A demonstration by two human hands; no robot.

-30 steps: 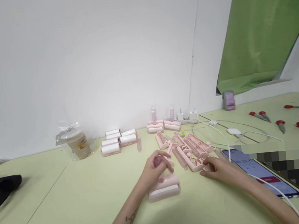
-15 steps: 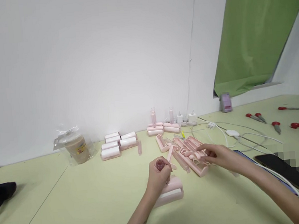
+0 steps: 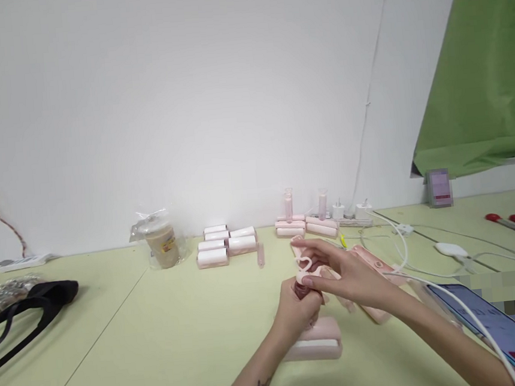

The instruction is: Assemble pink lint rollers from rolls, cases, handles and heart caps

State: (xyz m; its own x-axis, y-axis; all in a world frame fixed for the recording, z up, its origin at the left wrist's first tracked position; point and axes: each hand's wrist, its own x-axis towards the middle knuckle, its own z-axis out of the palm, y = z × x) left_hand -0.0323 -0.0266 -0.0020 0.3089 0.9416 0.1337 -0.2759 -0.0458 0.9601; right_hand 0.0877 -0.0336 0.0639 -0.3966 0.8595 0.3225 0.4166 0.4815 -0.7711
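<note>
My left hand [image 3: 295, 310] is wrapped round a clear pink tube handle [image 3: 301, 290], its top end showing above the fist. Directly beneath that fist lies a pink lint roller [image 3: 319, 335] with a white roll; whether the handle joins it is hidden. A pale pink heart-shaped cap [image 3: 305, 265] is pinched between the thumb and fingers of my right hand [image 3: 348, 269], at the top of the handle. Behind my right hand are loose pink casing parts [image 3: 366, 258], partly covered by it.
White-rolled pink rollers [image 3: 213, 258] and a narrow pink piece [image 3: 260, 255] lie toward the wall. Farther right stand rollers with upright clear handles [image 3: 289, 207]. A bagged cup [image 3: 163, 246], white cables [image 3: 460, 313], a phone [image 3: 489, 323], red-handled tools [image 3: 506, 223] and a black strap [image 3: 45, 298] surround the area.
My right hand has moved left from the pile of pink parts to my left hand, bringing the heart-shaped cap onto the handle's top. The view has turned left.
</note>
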